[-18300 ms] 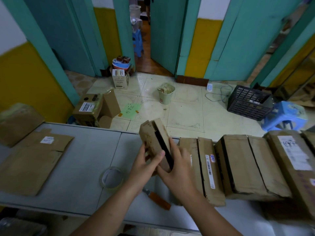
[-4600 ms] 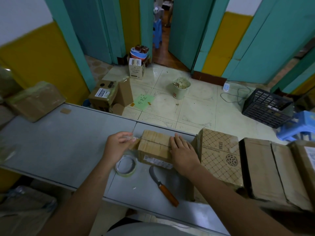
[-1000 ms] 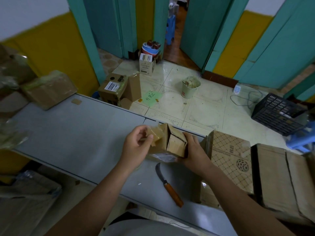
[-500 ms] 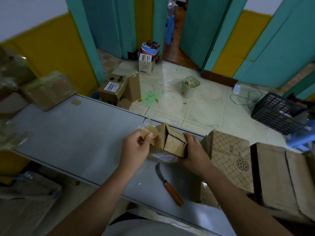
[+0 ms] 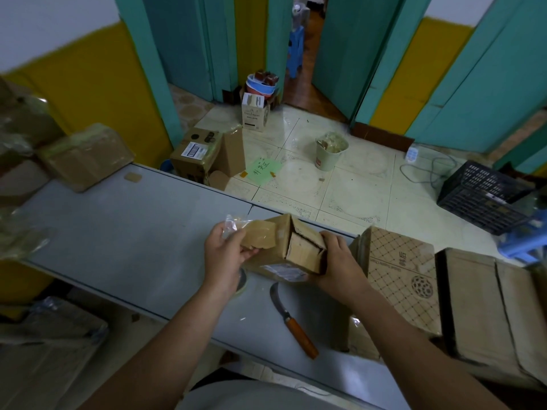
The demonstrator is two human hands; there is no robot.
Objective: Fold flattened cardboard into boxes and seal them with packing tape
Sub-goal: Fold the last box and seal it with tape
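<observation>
A small brown cardboard box [image 5: 296,250] is held just above the grey table [image 5: 124,232], its open end with loose flaps turned up toward me. My right hand [image 5: 337,261] grips the box's right end. My left hand [image 5: 226,253] pinches the left flap [image 5: 260,236], which has clear tape stuck along its edge. A roll of clear packing tape [image 5: 242,282] lies on the table, mostly hidden under my left wrist. A knife with an orange handle [image 5: 291,318] lies on the table below the box.
Folded boxes stand in a row on the right: a patterned one [image 5: 405,276] and plain ones [image 5: 488,309]. Taped parcels [image 5: 85,156] pile up at the table's far left. On the floor beyond are a bucket [image 5: 330,152], cartons [image 5: 201,152] and a black crate [image 5: 485,196].
My left hand has pulled the taped left flap outward and up, away from the box. My right hand keeps its hold; the box has barely moved.
</observation>
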